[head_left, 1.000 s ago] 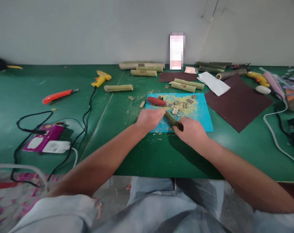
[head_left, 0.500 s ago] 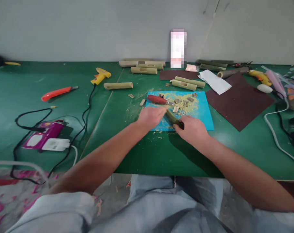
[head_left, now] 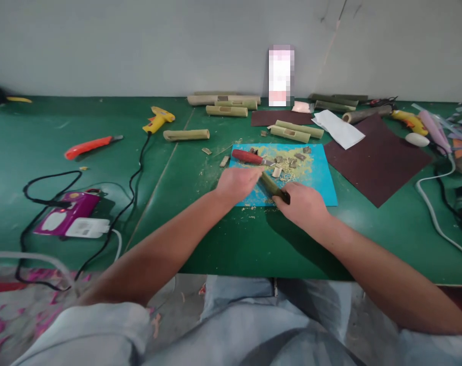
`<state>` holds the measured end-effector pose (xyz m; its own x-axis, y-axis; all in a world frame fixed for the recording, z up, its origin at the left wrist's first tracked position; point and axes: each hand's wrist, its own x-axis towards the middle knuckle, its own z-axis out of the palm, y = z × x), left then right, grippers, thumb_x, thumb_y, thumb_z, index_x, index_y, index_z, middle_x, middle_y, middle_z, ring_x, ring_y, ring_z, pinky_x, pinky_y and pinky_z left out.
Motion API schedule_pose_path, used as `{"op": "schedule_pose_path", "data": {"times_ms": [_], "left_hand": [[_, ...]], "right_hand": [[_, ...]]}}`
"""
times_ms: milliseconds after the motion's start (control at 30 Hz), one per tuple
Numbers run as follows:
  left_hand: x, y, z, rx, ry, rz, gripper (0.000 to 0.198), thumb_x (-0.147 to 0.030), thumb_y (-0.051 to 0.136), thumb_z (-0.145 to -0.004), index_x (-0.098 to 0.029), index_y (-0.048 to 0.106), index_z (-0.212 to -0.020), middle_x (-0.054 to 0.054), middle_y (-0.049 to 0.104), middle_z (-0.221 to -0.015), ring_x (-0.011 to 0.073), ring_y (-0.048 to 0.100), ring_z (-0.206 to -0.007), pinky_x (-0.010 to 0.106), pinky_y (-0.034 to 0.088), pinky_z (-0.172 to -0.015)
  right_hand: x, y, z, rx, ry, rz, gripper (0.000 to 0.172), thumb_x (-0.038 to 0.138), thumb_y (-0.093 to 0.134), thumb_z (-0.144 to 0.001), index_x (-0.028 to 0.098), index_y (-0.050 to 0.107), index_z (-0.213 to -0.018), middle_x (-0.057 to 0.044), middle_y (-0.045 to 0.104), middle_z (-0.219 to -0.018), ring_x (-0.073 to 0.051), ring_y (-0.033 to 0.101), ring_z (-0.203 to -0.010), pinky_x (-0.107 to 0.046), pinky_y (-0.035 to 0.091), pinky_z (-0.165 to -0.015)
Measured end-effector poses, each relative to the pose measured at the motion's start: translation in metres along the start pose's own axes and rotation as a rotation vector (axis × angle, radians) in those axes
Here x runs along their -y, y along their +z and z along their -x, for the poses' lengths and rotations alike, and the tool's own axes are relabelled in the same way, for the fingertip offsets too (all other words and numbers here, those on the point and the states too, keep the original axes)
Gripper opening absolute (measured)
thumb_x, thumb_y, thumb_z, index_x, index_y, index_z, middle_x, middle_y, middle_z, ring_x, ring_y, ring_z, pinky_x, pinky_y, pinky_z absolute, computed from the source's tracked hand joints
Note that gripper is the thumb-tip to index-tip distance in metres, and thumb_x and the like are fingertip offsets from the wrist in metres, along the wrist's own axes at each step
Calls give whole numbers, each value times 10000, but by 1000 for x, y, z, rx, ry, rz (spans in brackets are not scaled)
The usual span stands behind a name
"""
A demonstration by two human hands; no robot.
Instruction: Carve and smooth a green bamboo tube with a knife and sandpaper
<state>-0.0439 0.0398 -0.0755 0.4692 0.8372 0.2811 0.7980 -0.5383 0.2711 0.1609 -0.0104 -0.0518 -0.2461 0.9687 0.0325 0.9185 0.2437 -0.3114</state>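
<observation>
A green bamboo tube point(head_left: 271, 185) slants over the blue sheet point(head_left: 324, 180). My left hand point(head_left: 238, 184) is closed on its far left end, fingers wrapped round it. The near right end, dark at its opening, is gripped by my right hand point(head_left: 303, 201). Just beyond my left hand lies a red-handled carving tool point(head_left: 249, 156) with a metal blade. Pale shavings point(head_left: 291, 157) and several bamboo chips point(head_left: 277, 173) are spread across the sheet. My fingertips are partly hidden behind the tube.
Cut bamboo pieces point(head_left: 226, 111) lie along the back near a propped phone point(head_left: 281, 76). To the left are a yellow glue gun point(head_left: 159, 118), a red utility knife point(head_left: 89, 147) and a purple power strip point(head_left: 68, 213) with cables. Dark brown sandpaper point(head_left: 379, 168) and white paper point(head_left: 337, 129) lie right.
Hardly anything differs. Both hands keep hold of the bamboo tube in the same place, and the whole view has shifted very slightly.
</observation>
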Motion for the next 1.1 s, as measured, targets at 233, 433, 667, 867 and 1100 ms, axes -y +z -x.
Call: {"op": "schedule_pose_path", "data": {"times_ms": [233,433,667,867,1100], "left_hand": [[10,-6,-6,-31,-18,-29,319,-339,488,-987,-253,731,-1175,50,758,-998,198,689,-852,287,505,-724],[20,-9,-9,-97,54,-24,301,-331,562,-950,-247,708,-1200,53,672,-1004,179,641,-865,301,489,-763],[20,-12,-7,-82,158,-80,285,-275,509,-977,-233,701,-1184,55,680,-1046,189,642,-952,292,499,-770],[19,-13,-6,-89,189,9,340,-336,607,-907,-205,696,-1208,79,657,-1017,204,643,-931,321,535,-785],[15,-15,-7,-264,-289,642,294,-323,614,-899,-184,748,-1121,45,729,-838,139,672,-688,263,563,-689]], "right_hand": [[0,1,-1,-5,3,-7,240,404,529,-909,199,625,-831,-51,682,-869,-185,594,-705,-326,283,-557],[-1,0,-2,16,4,-9,251,409,535,-913,194,632,-828,-52,679,-858,-185,594,-702,-328,281,-545],[-2,0,-1,26,9,-24,253,410,519,-914,199,637,-837,-54,662,-857,-180,576,-701,-326,298,-557],[-2,1,-1,16,4,-19,245,401,515,-912,200,626,-828,-47,665,-849,-177,570,-677,-330,275,-543],[-2,-1,-1,16,0,-5,250,414,516,-913,201,609,-821,-51,666,-845,-179,571,-681,-328,251,-543]]}}
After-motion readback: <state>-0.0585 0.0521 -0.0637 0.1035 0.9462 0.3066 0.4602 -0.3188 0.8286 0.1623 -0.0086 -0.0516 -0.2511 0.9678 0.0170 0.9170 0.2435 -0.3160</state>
